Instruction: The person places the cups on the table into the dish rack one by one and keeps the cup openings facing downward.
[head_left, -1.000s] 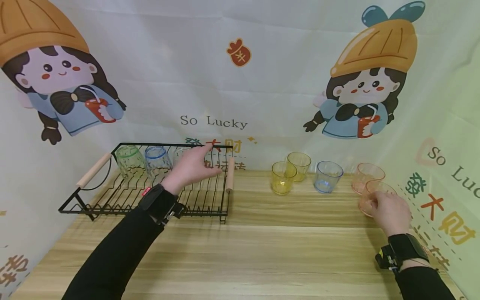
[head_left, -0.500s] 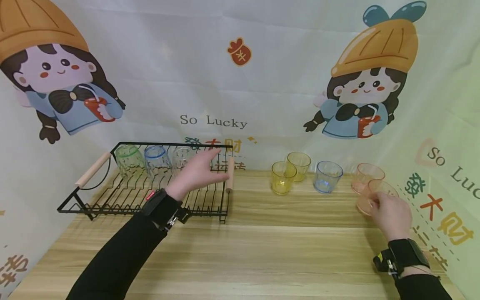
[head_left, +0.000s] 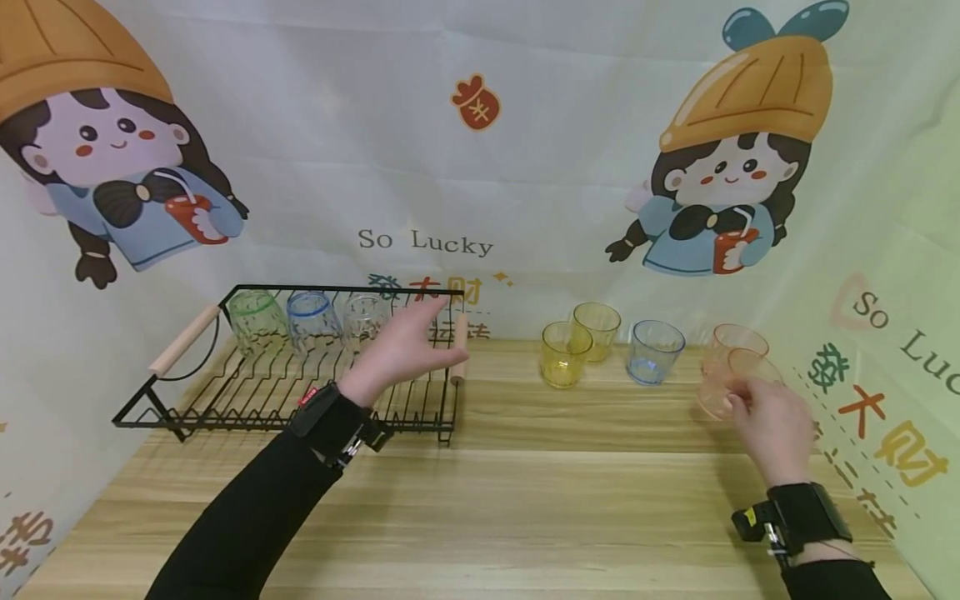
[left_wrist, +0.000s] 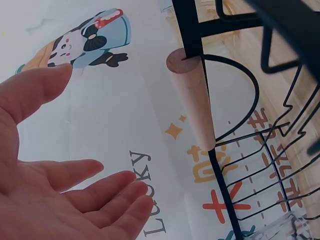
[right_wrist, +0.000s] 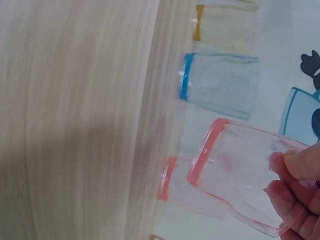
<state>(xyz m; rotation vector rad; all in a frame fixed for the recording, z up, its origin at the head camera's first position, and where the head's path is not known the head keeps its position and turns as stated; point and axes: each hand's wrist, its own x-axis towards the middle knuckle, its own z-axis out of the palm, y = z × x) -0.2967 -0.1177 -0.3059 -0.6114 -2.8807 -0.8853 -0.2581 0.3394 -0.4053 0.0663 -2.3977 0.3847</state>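
At the right of the light wood-grain table [head_left: 600,508], a transparent pink tumbler [right_wrist: 240,170] tilts, pinched near its rim by the right hand [head_left: 776,421]; it has shifted leftward, so seems lifted clear. Thumb and fingers apart, the left hand [head_left: 401,346] holds nothing over the black wire rack [head_left: 345,289].

Tbl [head_left: 555,508] ctr free; blue glass [head_left: 656,364] blocks rear.
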